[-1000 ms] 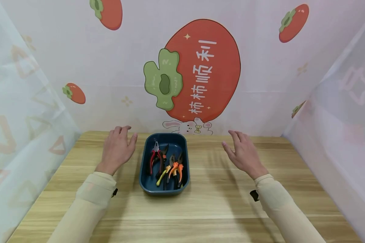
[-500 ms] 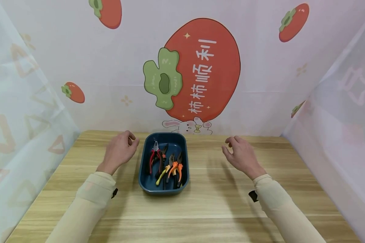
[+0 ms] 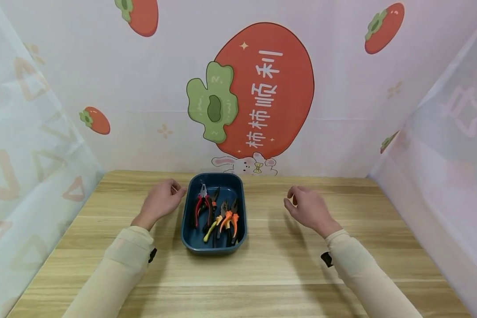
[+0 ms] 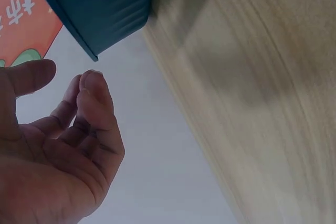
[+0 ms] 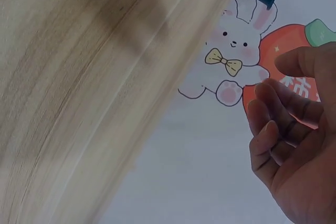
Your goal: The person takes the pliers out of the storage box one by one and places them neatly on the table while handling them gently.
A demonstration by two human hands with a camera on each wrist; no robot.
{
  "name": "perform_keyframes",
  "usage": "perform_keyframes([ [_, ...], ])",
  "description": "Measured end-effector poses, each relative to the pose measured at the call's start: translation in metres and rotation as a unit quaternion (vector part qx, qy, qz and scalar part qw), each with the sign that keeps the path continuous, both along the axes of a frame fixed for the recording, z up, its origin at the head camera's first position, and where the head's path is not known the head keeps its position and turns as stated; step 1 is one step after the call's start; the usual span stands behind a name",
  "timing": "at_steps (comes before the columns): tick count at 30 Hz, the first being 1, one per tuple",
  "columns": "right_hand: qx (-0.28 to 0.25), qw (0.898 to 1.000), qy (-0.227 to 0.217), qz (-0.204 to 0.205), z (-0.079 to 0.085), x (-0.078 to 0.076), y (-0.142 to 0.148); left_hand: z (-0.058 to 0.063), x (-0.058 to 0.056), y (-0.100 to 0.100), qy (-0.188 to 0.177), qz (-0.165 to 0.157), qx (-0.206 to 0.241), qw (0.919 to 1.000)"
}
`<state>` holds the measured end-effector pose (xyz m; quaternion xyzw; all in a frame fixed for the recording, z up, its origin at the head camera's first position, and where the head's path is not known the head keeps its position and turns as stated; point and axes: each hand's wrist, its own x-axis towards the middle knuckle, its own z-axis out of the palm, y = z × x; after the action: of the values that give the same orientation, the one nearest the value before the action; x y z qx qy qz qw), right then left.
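Observation:
A dark blue rectangular tray (image 3: 213,252) stands on the wooden table, with several pliers lying in it. Red-and-black pliers (image 3: 204,207) lie at its left; orange-handled pliers (image 3: 233,219) and yellow-handled ones (image 3: 212,230) lie toward the right. My left hand (image 3: 161,201) hovers just left of the tray, fingers loosely curled and holding nothing. In the left wrist view, the thumb and fingertips of that hand (image 4: 68,140) are apart, close to the tray's wall (image 4: 113,14). Farther off on the right side, my right hand (image 3: 309,207) is above the table, loosely curled around nothing.
A pale curtain with a large printed persimmon (image 3: 278,92) and a rabbit drawing (image 3: 246,166) rises behind the table's back edge. White sheets (image 3: 28,145) hang at both sides. Bare wooden tabletop (image 3: 262,282) stretches in front of the tray.
Both hands have lowered and moved inward, the left one coming close to the tray. Their fingers have gone from spread to loosely curled. The tray and pliers keep their places.

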<state>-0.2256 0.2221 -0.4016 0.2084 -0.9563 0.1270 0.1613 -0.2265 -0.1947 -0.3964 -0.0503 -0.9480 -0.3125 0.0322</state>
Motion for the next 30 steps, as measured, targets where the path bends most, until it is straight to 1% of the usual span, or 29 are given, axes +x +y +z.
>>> perform_keyframes([
  [7, -0.006, 1.000, -0.022, 0.011, 0.000, 0.003, -0.009, -0.006, -0.002, 0.003, -0.044, -0.014, 0.012, 0.9989],
  [11, -0.010, 0.999, -0.026, 0.020, 0.000, 0.004, -0.015, -0.009, -0.002, 0.004, -0.058, -0.018, 0.018, 0.9980],
  [17, -0.016, 0.999, -0.025, 0.038, 0.000, 0.005, -0.025, -0.013, -0.004, 0.007, -0.057, -0.027, 0.019, 0.9979],
  [23, -0.019, 0.997, -0.053, 0.045, 0.001, 0.006, -0.036, -0.016, -0.005, 0.010, -0.045, -0.044, 0.024, 0.9977],
  [30, -0.014, 0.995, -0.081, 0.057, 0.012, 0.008, -0.060, -0.016, -0.005, 0.010, -0.064, -0.046, 0.032, 0.9964],
])
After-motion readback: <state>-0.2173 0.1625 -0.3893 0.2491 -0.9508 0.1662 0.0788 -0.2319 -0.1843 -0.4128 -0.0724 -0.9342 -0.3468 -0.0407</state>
